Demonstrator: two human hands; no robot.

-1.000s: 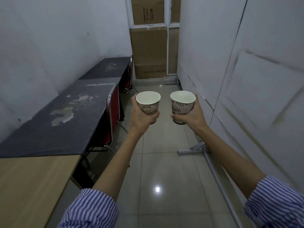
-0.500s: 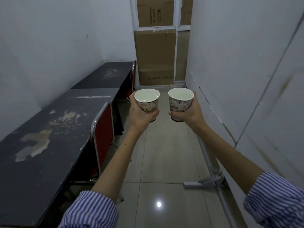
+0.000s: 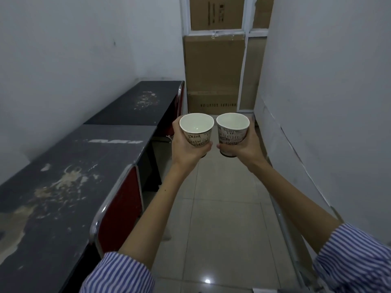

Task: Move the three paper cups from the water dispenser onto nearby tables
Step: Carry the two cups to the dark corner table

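Note:
I hold two printed paper cups upright in front of me, side by side above the tiled aisle. My left hand [image 3: 185, 148] grips the left paper cup [image 3: 197, 130]. My right hand [image 3: 245, 145] grips the right paper cup [image 3: 232, 132]. Both cups show white insides. A worn black table [image 3: 69, 178] runs along the left wall, with a second black table [image 3: 139, 103] behind it. No water dispenser or third cup is in view.
A red chair [image 3: 119, 210] is tucked under the near table, another red chair [image 3: 180, 98] at the far one. Stacked cardboard boxes [image 3: 213, 70] close the aisle's far end. A white partition wall [image 3: 330, 102] with a metal base rail stands on the right.
The view has advanced down the aisle: the tables and boxes are closer and the wooden table has left the frame. Both cups stay held at the same height.

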